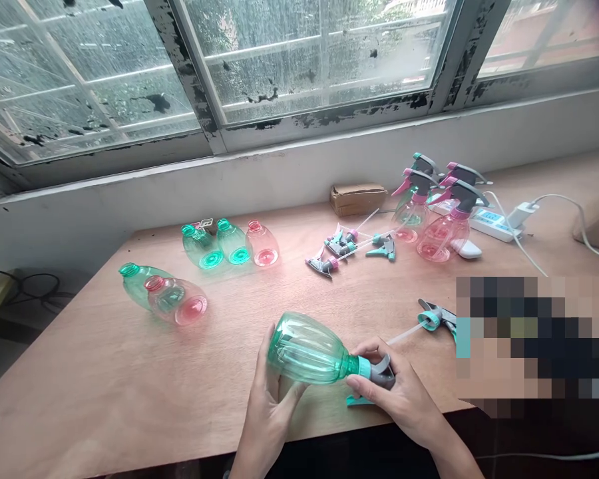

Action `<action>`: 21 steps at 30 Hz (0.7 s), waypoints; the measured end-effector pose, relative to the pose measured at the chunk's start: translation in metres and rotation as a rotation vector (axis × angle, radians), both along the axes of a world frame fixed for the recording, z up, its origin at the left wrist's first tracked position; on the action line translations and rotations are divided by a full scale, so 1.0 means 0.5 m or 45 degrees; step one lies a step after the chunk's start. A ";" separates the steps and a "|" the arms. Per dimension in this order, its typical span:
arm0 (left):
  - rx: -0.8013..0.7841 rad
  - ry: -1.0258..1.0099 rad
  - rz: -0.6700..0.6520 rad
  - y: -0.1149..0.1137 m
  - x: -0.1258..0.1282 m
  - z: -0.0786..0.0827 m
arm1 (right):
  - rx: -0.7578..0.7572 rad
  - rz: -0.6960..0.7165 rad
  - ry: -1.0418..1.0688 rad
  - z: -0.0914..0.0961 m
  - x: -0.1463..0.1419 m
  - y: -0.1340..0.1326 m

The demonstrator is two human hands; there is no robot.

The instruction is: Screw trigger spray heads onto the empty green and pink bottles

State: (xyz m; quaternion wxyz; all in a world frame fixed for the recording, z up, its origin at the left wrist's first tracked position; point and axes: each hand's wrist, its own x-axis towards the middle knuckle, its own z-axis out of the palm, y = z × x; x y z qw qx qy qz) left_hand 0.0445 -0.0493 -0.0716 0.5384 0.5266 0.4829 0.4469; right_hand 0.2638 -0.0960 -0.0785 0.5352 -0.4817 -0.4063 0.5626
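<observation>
A clear green spray bottle (307, 349) is held on its side above the table's front part. My left hand (274, 392) is closed around its base end. My right hand (392, 386) grips the grey and turquoise trigger sprayer (379, 372) at the bottle's neck, with thumb and fingers about the turquoise collar. The sprayer's turquoise end shows below my right hand. Inside the bottle, the dip tube is hard to make out. Just beyond my right hand lies another turquoise and grey trigger sprayer (432, 320), its tube pointing toward me.
Green and pink bottles without sprayers (263, 245) are at the back left, and two more (177, 303) at the left. Loose trigger sprayers (342, 243) lie mid-table. Fitted spray bottles (442, 236), a cardboard box (358, 199) and a power strip (494, 224) are farther back. Pixelation covers the right.
</observation>
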 end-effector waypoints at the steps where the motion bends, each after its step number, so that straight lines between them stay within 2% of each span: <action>1: 0.011 0.016 -0.003 -0.002 0.000 0.001 | 0.005 -0.023 0.005 0.000 -0.001 0.000; 6: 0.012 0.081 -0.090 -0.005 -0.003 0.006 | 0.010 -0.075 -0.017 -0.004 -0.004 -0.001; 12: 0.043 0.204 0.000 -0.002 0.005 0.011 | 0.010 -0.063 -0.071 -0.014 0.000 -0.004; 21: 0.071 0.230 0.107 0.009 0.005 0.005 | 0.025 -0.096 -0.106 -0.015 -0.001 -0.001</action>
